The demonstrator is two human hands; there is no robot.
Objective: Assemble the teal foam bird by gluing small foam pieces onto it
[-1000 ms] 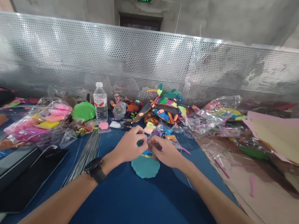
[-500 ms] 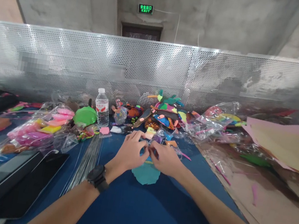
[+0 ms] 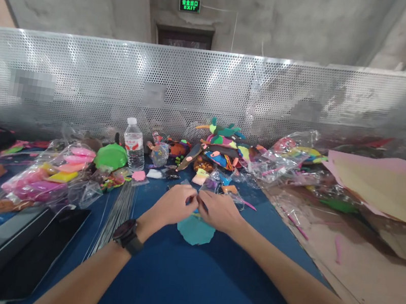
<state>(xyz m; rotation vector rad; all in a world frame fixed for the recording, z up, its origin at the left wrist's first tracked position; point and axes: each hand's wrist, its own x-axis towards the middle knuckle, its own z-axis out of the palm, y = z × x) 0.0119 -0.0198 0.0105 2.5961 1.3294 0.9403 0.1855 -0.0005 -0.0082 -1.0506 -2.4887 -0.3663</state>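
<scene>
My left hand [image 3: 174, 203] and my right hand [image 3: 220, 210] meet fingertip to fingertip over the middle of the blue table. Fingers and thumbs are curled into a pinch on both sides; whatever lies between them is hidden by the fingers. Right beneath is a flat teal piece of modelling clay [image 3: 196, 230] with a ragged round edge, its far part covered by my hands. A thin yellowish strip shows along its upper side. A dark watch [image 3: 128, 235] is on my left wrist.
Bagged clay [image 3: 55, 175], a green clay dome [image 3: 111, 156] and a water bottle [image 3: 134, 145] stand back left. Behind my hands are clay figures [image 3: 222, 150]. Wires [image 3: 120, 211] and a black tablet-like slab [image 3: 37, 259] lie left; cardboard [image 3: 345, 277] and paper sheets [image 3: 386, 186] lie right.
My fingers have drawn in closer together, and the left fingers are more curled. The whole view has shifted slightly; the teal clay stays beneath my hands.
</scene>
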